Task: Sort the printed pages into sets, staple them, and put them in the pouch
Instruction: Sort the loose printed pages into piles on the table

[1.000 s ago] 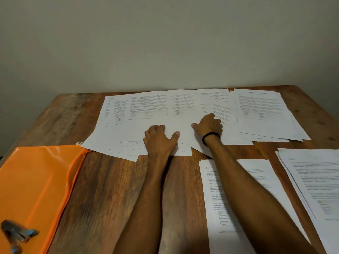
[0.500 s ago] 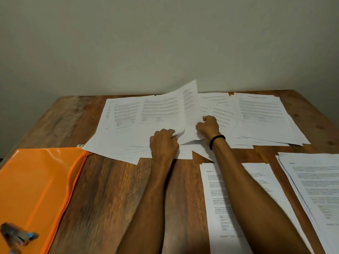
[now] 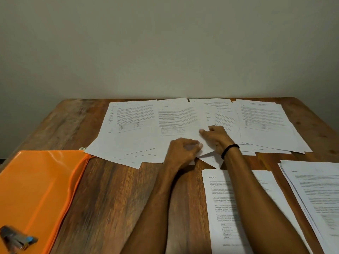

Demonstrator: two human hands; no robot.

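L hand (image 3: 183, 152) pinching, R hand (image 3: 217, 137) fingers curled — both arms outstretched.

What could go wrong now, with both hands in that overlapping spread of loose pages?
1. The left hand pinches a sheet in the overlapping spread of printed pages, with the right hand beside it; a neighbouring sheet could slide along into the wrong set.
2. The pinched sheet might crease if pulled hard.
3. The stapler lies on the orange pouch, so lifting the pouch could tip it off.
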